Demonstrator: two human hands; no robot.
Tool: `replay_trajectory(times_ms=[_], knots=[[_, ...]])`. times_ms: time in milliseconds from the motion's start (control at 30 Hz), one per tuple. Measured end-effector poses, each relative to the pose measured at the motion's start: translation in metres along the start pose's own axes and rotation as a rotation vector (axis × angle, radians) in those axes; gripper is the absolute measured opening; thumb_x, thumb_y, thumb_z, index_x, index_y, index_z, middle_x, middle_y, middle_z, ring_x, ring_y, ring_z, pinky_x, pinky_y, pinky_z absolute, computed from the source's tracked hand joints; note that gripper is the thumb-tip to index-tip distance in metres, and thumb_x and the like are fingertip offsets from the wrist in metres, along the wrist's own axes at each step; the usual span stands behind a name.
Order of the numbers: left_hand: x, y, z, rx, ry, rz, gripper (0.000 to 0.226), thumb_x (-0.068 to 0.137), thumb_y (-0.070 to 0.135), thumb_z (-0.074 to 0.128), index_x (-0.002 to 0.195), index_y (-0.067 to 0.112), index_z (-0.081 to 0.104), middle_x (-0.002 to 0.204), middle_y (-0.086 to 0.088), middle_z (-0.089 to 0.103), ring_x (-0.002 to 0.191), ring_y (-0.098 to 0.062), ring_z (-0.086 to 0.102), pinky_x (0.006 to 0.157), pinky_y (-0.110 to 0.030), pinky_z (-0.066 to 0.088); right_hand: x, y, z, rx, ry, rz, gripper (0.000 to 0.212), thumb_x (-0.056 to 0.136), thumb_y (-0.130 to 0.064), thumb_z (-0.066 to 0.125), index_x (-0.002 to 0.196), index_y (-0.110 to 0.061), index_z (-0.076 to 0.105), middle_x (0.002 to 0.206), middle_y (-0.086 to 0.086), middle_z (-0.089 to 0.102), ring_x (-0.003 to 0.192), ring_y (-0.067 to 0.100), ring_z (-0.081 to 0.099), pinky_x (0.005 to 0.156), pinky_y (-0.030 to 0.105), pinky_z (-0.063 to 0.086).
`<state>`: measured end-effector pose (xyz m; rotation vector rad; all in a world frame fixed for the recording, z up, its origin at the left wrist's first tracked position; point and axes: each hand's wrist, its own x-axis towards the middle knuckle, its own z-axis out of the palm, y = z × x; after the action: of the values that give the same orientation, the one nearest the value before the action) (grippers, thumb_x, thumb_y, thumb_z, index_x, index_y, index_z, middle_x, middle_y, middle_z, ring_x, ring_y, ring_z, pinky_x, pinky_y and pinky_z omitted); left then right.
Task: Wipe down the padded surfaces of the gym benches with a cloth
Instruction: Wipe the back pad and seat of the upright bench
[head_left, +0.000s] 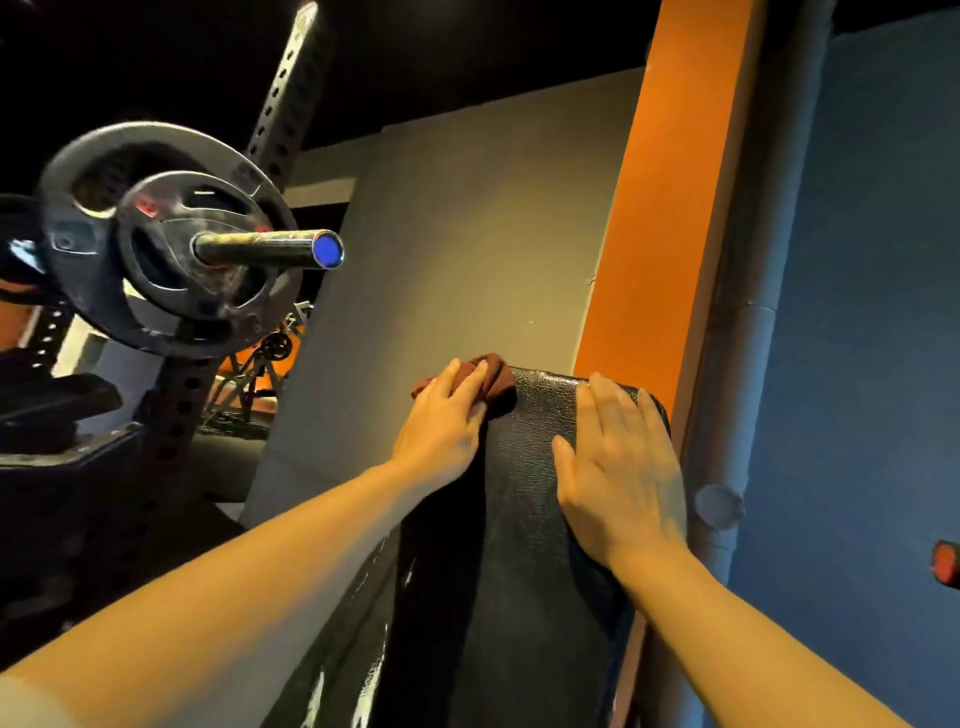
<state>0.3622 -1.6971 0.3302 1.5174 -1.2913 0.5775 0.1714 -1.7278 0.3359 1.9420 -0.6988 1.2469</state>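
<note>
Filling the centre and lower middle of the view, a long black bench pad (524, 519), tilted up and away toward the wall, with a glossy, crackled leather-like skin, pale scuffs along its left side edge and a rounded top end. Behind it, a grey wall panel (467, 234); just right of that, a tall orange pillar (675, 208), then a pale vertical pipe (753, 312) and a blue wall (883, 312), with the pad's top right corner close against the pillar's foot. Crowding the left side, a dark perforated rack upright (280, 93) carrying a barbell: two black weight plates (156, 234) stacked on a worn sleeve (260, 248) with a blue end cap (327, 250) pointing toward the camera, near the left arm's path but apart from it. Farther back under the plates, dim gym machinery, too dark to tell apart. On the pad's right half near the top, right hand (618, 462) laid flat, fingers straight and slightly spread, thumb out to the left, holding nothing. At the pad's top left corner, left hand (447, 415) pressing down, fingers fairly straight and close together over a bunched reddish-brown cloth (498, 379); cloth mostly hidden beneath the fingers, peeking out beyond the fingertips and at the left, draped over the pad's upper edge. At the far right edge, a small orange-red object (945, 564), cut off by the frame.
</note>
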Motion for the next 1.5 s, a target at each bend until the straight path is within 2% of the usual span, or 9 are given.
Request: replay_trajectory(times_ms=[167,367,467,567,767,933,1167,1367,1500], knots=[[-0.025,0.018,0.012,0.045,0.041,0.382,0.052,0.100,0.042,0.034,0.151,0.030,0.029,0.158,-0.003,0.026,0.146,-0.025,0.021,0.120,-0.038,0.019,-0.004,0.002,-0.003,-0.071,-0.040,-0.037,0.059,0.094,-0.035,0.026,0.135,0.000,0.051,0.140,0.016,0.051,0.133,0.031,0.045,0.115,0.040,0.016],[0.022,0.010,-0.006,0.013,0.012,-0.106,0.047,0.104,0.034,0.035,0.151,0.033,0.028,0.158,0.000,0.023,0.145,-0.024,0.021,0.113,-0.038,0.023,-0.005,0.001,0.000,-0.074,-0.004,-0.028,0.056,0.095,-0.034,0.028,0.130,0.000,0.055,0.136,0.017,0.054,0.130,0.032,0.048,0.113,0.041,0.019],[0.006,0.042,-0.002,-0.052,0.077,0.148,0.043,0.101,0.039,0.041,0.144,0.036,0.041,0.154,0.007,0.034,0.144,-0.014,0.025,0.114,-0.028,0.021,-0.004,0.002,0.002,-0.063,0.004,-0.020,0.056,0.096,-0.034,0.027,0.130,-0.001,0.056,0.136,0.016,0.055,0.130,0.030,0.049,0.113,0.040,0.019],[-0.009,0.046,0.004,-0.036,0.055,0.310,0.044,0.102,0.042,0.038,0.146,0.040,0.035,0.156,0.008,0.030,0.146,-0.017,0.022,0.118,-0.036,0.023,-0.004,0.003,0.002,-0.058,0.016,-0.028,0.056,0.096,-0.034,0.027,0.131,0.000,0.055,0.137,0.016,0.054,0.130,0.031,0.048,0.114,0.039,0.018],[0.028,-0.010,0.003,-0.032,0.042,-0.110,0.045,0.103,0.041,0.031,0.148,0.040,0.032,0.157,0.001,0.027,0.144,-0.024,0.026,0.114,-0.039,0.028,-0.004,0.004,0.005,-0.064,0.064,-0.041,0.055,0.093,-0.032,0.031,0.126,0.002,0.058,0.131,0.019,0.058,0.124,0.034,0.053,0.111,0.041,0.020],[-0.031,0.018,0.011,-0.003,0.045,0.284,0.052,0.099,0.041,0.037,0.148,0.044,0.022,0.160,0.004,0.021,0.148,-0.023,0.014,0.120,-0.039,0.016,-0.004,0.004,0.006,-0.069,0.069,-0.043,0.056,0.092,-0.031,0.030,0.129,0.002,0.056,0.133,0.019,0.057,0.126,0.033,0.052,0.112,0.041,0.019],[-0.009,-0.020,0.002,-0.082,0.000,-0.117,0.051,0.103,0.038,0.036,0.151,0.039,0.018,0.162,0.005,0.011,0.149,-0.016,0.011,0.118,-0.035,0.018,-0.005,0.002,0.007,-0.093,0.057,-0.046,0.056,0.091,-0.031,0.031,0.128,0.003,0.056,0.132,0.020,0.057,0.125,0.034,0.052,0.109,0.044,0.021],[-0.063,0.008,0.016,-0.046,-0.006,0.226,0.057,0.094,0.057,0.017,0.149,0.042,0.019,0.162,0.010,0.010,0.149,-0.011,0.002,0.121,-0.034,0.008,-0.006,0.003,0.007,-0.093,0.042,-0.054,0.058,0.092,-0.031,0.029,0.132,0.004,0.053,0.136,0.020,0.054,0.129,0.034,0.049,0.111,0.044,0.020],[-0.040,-0.020,0.009,-0.102,-0.003,0.053,0.046,0.101,0.044,0.024,0.146,0.045,0.015,0.162,0.004,0.011,0.150,-0.018,0.006,0.120,-0.034,0.011,-0.007,0.004,0.008,-0.103,0.030,-0.066,0.058,0.093,-0.032,0.028,0.133,0.003,0.052,0.139,0.020,0.052,0.131,0.034,0.047,0.112,0.044,0.019]])
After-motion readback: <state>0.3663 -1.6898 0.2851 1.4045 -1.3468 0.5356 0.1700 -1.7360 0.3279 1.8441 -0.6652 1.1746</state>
